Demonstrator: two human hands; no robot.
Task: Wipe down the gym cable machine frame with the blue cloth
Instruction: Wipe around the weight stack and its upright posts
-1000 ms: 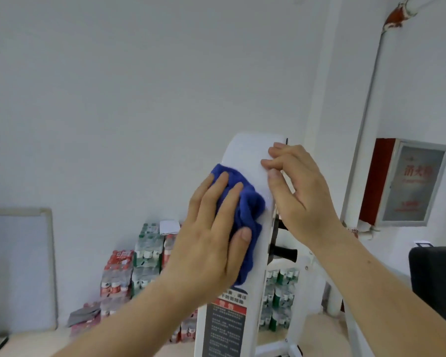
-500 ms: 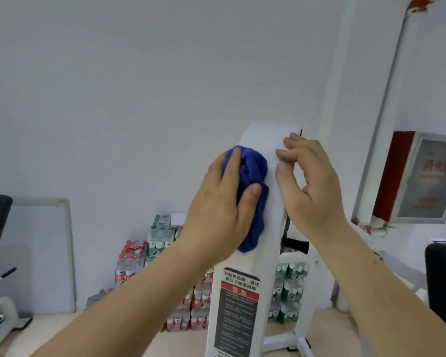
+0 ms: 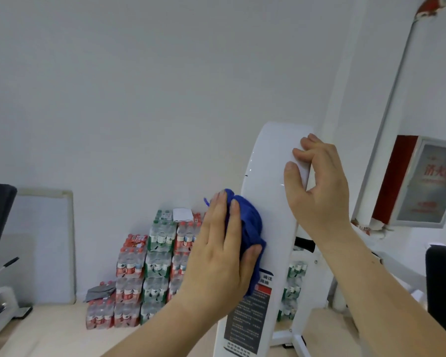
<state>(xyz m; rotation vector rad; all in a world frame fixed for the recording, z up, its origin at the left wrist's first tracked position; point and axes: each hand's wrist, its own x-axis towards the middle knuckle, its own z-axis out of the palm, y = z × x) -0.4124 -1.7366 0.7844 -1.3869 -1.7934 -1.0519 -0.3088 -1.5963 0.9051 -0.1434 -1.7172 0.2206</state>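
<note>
- At the middle of the view, the white upright frame (image 3: 271, 202) of a cable machine is seen, with a dark printed label (image 3: 247, 318) stuck on its lower part.
- A blue cloth (image 3: 251, 222) is bunched against the left edge of the frame, just above the label.
- The cloth is pressed to the frame by the left hand (image 3: 216, 258). Its fingers (image 3: 218, 217) are laid nearly straight over the cloth, and the thumb is set against the lower fold.
- Higher up, the right edge of the frame is gripped by the right hand (image 3: 322, 197). Its fingers (image 3: 310, 140) are curled over that edge, with their tips and the thumb on the front face.
- Bare white panel is left between the two hands.
- Behind the frame, packs of water bottles (image 3: 155, 266) are stacked on the floor against the wall, and a pale board (image 3: 44, 248) is leaned near them.
- A red cabinet (image 3: 397, 176) is mounted on the right wall beside a white pipe (image 3: 394, 104).
</note>
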